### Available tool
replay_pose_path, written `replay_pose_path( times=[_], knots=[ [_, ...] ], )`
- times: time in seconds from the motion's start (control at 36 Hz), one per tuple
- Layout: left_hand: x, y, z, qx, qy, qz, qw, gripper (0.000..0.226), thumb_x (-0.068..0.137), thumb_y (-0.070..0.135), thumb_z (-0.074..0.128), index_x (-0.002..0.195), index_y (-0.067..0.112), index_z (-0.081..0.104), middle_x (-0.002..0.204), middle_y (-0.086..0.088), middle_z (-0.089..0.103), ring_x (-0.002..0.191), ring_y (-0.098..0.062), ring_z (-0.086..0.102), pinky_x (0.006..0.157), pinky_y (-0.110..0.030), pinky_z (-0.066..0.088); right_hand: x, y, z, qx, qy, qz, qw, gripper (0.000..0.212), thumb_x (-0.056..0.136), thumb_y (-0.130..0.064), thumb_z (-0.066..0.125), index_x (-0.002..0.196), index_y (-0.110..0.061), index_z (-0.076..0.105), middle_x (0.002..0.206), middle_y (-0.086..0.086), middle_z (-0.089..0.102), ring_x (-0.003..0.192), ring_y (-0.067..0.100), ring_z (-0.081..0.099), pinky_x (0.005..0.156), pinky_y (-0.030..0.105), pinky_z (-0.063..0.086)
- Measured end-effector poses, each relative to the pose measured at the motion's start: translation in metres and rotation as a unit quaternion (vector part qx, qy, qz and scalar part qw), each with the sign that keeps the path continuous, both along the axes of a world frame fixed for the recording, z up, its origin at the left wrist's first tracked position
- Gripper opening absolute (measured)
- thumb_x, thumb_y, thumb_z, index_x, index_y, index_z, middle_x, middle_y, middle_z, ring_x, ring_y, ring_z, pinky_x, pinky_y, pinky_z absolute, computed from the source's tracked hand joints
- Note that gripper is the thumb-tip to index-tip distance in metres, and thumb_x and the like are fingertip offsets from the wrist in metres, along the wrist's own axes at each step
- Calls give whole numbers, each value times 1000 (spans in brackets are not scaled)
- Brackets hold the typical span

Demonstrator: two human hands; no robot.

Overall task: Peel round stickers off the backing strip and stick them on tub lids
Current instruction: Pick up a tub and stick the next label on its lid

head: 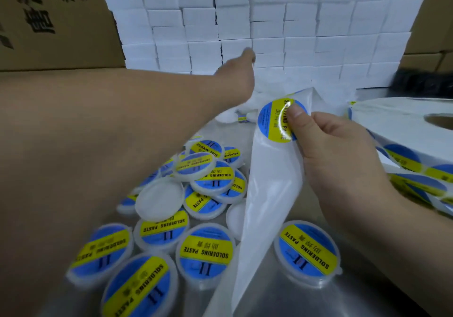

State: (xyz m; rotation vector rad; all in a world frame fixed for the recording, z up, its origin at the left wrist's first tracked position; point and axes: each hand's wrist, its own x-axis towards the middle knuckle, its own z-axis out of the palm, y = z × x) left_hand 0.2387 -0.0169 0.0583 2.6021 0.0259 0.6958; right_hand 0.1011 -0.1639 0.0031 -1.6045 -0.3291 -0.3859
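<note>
Labelled tubs (206, 253) lie nearest, one bare lid (159, 199) among them, left of the backing strip (264, 206). The strip runs lengthwise up to the right hand (343, 159), which pinches the round sticker (274, 120) at its top. Beyond, the left hand (237, 74) stretches away; its grasp is hidden.

Hands: two — left hand (236, 76), right hand (338, 152).
Labelled tubs (206, 251) on the surface (294, 302): at least twelve, some half hidden in the heap.
Plain-lidded tubs (159, 197): two clear, more blurred farther back.
Backing strip (264, 206): one.
Sticker (274, 120) at its top: one.
Sticker roll (397, 123): one.
Unwound stickers (402, 157) trailing from it: at least three in view.
Cardboard cartons (54, 22): two at least.
White boxes (269, 17) — a stacked wall, too many to count.
</note>
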Motion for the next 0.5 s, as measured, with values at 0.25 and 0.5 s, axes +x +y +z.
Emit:
replay_pose_path(
  times=[0.25, 0.5],
  knots=[
    [-138, -12, 16, -262, -128, -85, 953, 47, 81, -4, 31, 85, 36, 55, 81, 20, 46, 65, -3, 51, 56, -30, 56, -5, 1, 5, 7, 6, 4, 1000, 47, 89, -40, 54, 59, -3, 53, 39, -8, 33, 35, 4, 29, 33, 12, 24],
    [-218, -19, -37, -54, -134, -149, 978, 53, 74, 7, 33, 110, 34, 61, 92, 33, 55, 84, 6, 52, 71, -6, 40, -9, 3, 7, -12, 16, 9, 1000, 53, 87, -44, 55, 43, -16, 47, 46, -1, 36, 43, 8, 31, 37, 17, 25]
  ],
)
